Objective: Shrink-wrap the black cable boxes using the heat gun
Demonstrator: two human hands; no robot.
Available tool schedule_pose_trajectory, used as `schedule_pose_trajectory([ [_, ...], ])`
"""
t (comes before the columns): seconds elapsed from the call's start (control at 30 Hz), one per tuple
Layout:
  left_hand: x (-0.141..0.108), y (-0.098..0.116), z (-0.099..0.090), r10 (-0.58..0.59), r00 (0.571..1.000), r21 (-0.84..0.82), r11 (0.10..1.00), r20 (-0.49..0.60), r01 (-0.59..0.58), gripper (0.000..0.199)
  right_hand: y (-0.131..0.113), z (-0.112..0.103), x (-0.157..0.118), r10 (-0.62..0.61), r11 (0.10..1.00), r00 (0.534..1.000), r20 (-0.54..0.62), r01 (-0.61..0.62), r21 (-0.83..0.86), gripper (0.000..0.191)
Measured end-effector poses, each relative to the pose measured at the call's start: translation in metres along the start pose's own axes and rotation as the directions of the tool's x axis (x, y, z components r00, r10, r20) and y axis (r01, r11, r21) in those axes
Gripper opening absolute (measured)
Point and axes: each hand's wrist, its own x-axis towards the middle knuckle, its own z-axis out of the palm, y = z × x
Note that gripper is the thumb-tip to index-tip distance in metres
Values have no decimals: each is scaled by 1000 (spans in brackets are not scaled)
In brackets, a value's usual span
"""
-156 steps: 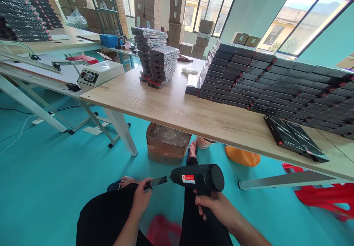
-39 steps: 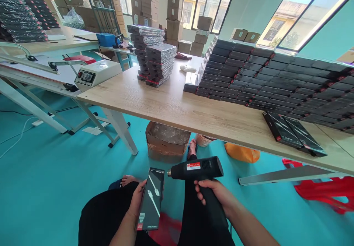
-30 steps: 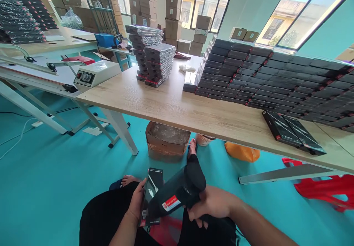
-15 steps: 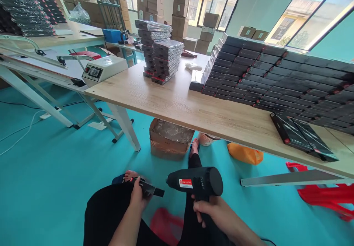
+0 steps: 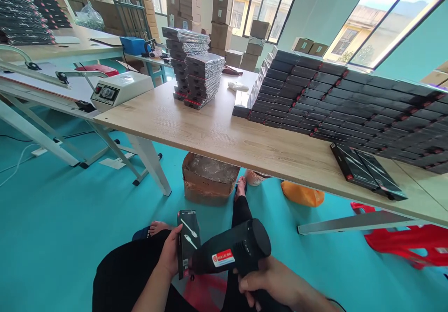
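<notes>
Now the flat black oblong box printed with white cable plugs (image 5: 189,230) shows its broad face, where half a second ago it was turned nearly edge-on. It is on the person's side of the pale wood-topped table (image 5: 210,134), lower than the tabletop, with the left hand (image 5: 170,253) gripping its left edge; the fingers behind it are hidden. The black pistol-shaped heat gun with a red-and-white label (image 5: 231,251) has tipped from level to slanting, its front end overlapping the box's lower right corner; whether they touch cannot be told. The right hand (image 5: 261,279) is wrapped around the gun's handle, so the hands are apart, each clamped on its own object. This probably means the work has passed from a narrow side to the printed face. On the table's right end, two similar black boxes (image 5: 357,167) lie unmoved.
</notes>
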Motion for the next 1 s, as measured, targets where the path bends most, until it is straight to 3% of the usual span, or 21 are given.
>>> schedule_pose_trajectory([
  [0.07, -10, 0, 9, -19, 999, 32, 999, 30, 18, 37, -9, 6, 12, -87, 995, 996, -26, 88, 45, 27],
  [0.2, -24, 3, 16, -127, 988, 89, 989, 86, 120, 45, -33, 6, 47, -202, 976, 949, -241, 214, 25, 26],
  [0.27, -24, 3, 14, -129, 989, 98, 988, 79, 121, 46, -42, -2, 54, -203, 978, 949, -241, 209, 2, 22],
  [0.33, -20, 2, 11, -71, 997, 95, 993, 37, 67, 39, -46, -12, 48, -158, 987, 976, -152, 157, -19, 20],
  [0.47, -2, -2, 3, -42, 998, 8, 999, -50, 43, 22, -34, -28, 18, 20, 994, 994, 107, -9, -106, 24],
  [0.5, 3, -1, 0, -33, 995, -32, 999, -93, 30, 19, -29, -29, 12, 32, 994, 995, 99, -22, -103, 26],
  [0.6, 16, 3, -8, 31, 956, -130, 989, -290, -72, 16, -11, -24, 1, -9, 1000, 991, -130, 6, -28, 27],
  [0.67, 22, 6, -11, 46, 923, -163, 980, -381, -116, 15, -2, -12, 0, -5, 1000, 979, -202, 7, 8, 27],
  [0.83, 30, 6, -16, 31, 935, -200, 974, -353, -107, 16, 14, 18, 9, -40, 999, 999, -27, 41, 32, 20],
  [1.0, 31, 2, -26, 64, 920, -141, 982, -387, -128, 6, 20, 2, 18, -127, 992, 967, -220, 118, -54, 28],
])
